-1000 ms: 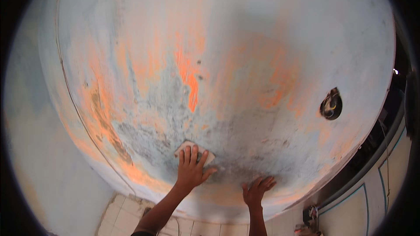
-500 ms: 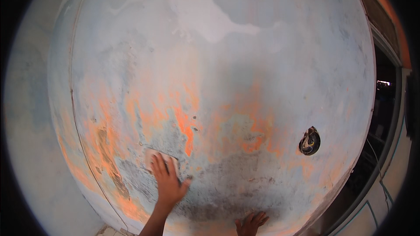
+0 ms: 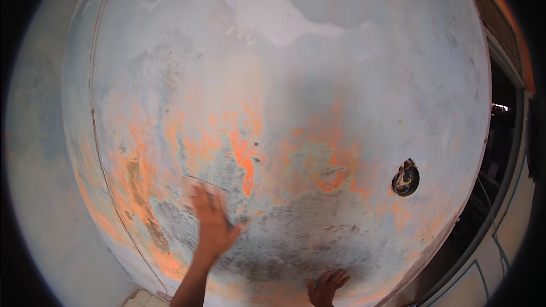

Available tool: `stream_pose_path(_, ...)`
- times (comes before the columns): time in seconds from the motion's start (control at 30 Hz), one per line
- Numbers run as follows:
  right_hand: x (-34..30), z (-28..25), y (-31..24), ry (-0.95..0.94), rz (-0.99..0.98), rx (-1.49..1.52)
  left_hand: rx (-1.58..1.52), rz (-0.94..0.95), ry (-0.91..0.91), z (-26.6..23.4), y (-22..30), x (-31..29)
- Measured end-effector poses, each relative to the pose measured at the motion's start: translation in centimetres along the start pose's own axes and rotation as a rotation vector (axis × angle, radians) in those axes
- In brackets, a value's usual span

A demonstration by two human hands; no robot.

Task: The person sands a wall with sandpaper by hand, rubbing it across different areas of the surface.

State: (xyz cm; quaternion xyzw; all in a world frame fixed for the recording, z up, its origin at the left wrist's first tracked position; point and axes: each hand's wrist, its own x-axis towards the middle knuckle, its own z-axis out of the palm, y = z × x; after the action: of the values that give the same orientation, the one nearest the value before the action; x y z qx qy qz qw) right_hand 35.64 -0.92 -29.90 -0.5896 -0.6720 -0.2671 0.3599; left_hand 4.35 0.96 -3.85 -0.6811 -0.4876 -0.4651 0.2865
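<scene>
My left hand [image 3: 214,223] presses a flat, pale rectangular sheet, which looks like sandpaper [image 3: 215,184], against the worn wall [image 3: 227,74]. Its fingers stretch over the sheet, blurred by motion, with the thumb out to the right. The wall there is pale blue-grey with orange and dark scuffed patches. Lower and to the right, my right hand [image 3: 326,287] rests against a dark patch of the wall, fingers spread and holding nothing.
A round wall hole with loose wires [image 3: 405,178] is to the right. A thin vertical conduit [image 3: 94,113] runs along the left. At the far right is a dark doorway [image 3: 500,131]. Floor tiles [image 3: 142,299] show at the lower left.
My left hand has slid a little up and left across the wall with the sheet. The right hand stays at about the same place. The whole view has shifted slightly.
</scene>
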Motion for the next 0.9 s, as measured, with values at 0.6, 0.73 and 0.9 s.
stream_pose_path(0.6, -0.8, 1.0, 0.9, -0.038, 0.045, 0.034, -0.262, 0.493, -0.356, 1.9, 11.1, 2.3)
stream_pose_path(0.73, -1.2, 1.1, 1.4, -0.099, 0.083, 0.005, -0.015, 0.124, -0.007, -0.5, 8.3, 8.2)
stream_pose_path(0.9, -0.9, 0.6, 1.2, -0.133, 0.084, -0.033, -0.044, 0.084, -0.038, 0.6, 9.7, 7.2)
